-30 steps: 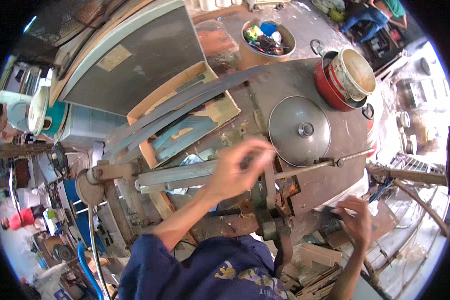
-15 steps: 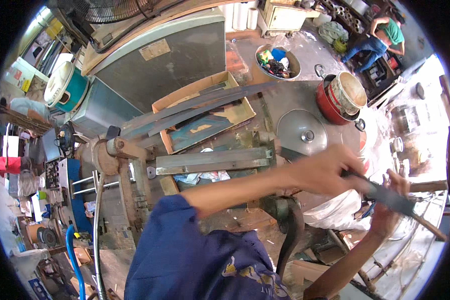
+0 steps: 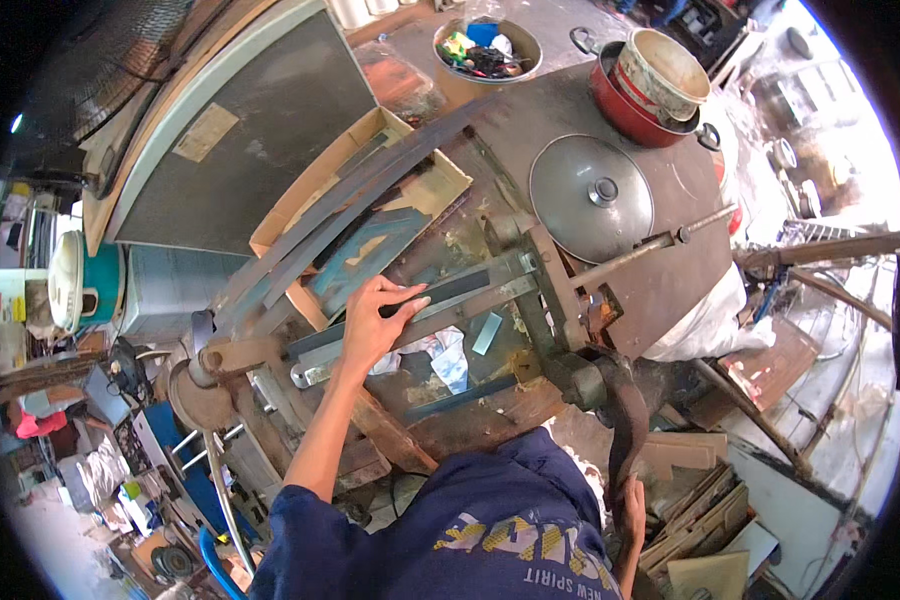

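My left hand [image 3: 370, 325] is closed on a narrow dark flat strip [image 3: 460, 288], pinching it between thumb and fingers. The strip lies along the long metal bars [image 3: 495, 290] of a bench-mounted machine with a heavy, worn frame [image 3: 560, 285]. On the right side of that machine a thick curved metal lever [image 3: 625, 420] bends down toward my body. My right hand [image 3: 632, 515] is wrapped against the lower end of this lever, its fingers partly hidden. A pale scrap piece [image 3: 487, 334] and crumpled white-blue cloth [image 3: 448, 358] lie below the bars.
Behind the bars, a shallow cardboard box [image 3: 453, 178] holds flat pieces, with long dark strips [image 3: 370, 190] across it. Beyond lie a glass lid [image 3: 570, 205], a red pot [image 3: 620, 105] and a filled bin [image 3: 530, 60]. Cardboard pieces [image 3: 695, 515] stack at lower right.
Both hands held the dark strip at the right. Now my left hand has brought it onto the machine's bars, and my right hand has let go and moved down to the lever. The view has shifted.
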Tool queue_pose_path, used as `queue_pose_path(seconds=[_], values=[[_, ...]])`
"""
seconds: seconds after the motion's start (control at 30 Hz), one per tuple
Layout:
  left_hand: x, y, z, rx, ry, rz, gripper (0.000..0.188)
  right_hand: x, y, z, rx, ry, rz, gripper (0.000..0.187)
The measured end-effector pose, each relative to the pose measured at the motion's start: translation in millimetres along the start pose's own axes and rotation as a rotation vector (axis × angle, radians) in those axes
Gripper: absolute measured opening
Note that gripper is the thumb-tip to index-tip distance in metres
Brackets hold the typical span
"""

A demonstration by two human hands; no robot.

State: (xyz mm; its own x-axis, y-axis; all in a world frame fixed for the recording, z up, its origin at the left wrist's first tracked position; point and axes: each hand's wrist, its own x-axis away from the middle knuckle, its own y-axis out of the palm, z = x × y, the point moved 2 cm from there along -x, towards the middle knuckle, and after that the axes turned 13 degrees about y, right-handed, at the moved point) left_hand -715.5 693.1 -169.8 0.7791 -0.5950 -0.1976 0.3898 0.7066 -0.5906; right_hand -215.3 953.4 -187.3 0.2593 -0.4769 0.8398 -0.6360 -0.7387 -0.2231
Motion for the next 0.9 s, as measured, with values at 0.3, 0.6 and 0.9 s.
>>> queue_pose_path(seconds=[0.3, 0.6, 0.9], values=[[-2.8, -0.9, 0.5, 0.057, -0.054, -0.01, 0.028, 37.0, -36.1, 11.3, 0.202, 0.172, 0.226, 0.059], [-22.1, -7.1, -3.8, 0.122, -0.063, -0.171, 0.031, 164.1, 1.5, -143.9, 0.781, 0.355, 0.532, 0.085], [-50.6, 14.2, -14.7, 0.205, 0.411, -0.338, 0.041, 214.3, 32.4, -229.6, 1.074, 0.307, 0.377, 0.04]])
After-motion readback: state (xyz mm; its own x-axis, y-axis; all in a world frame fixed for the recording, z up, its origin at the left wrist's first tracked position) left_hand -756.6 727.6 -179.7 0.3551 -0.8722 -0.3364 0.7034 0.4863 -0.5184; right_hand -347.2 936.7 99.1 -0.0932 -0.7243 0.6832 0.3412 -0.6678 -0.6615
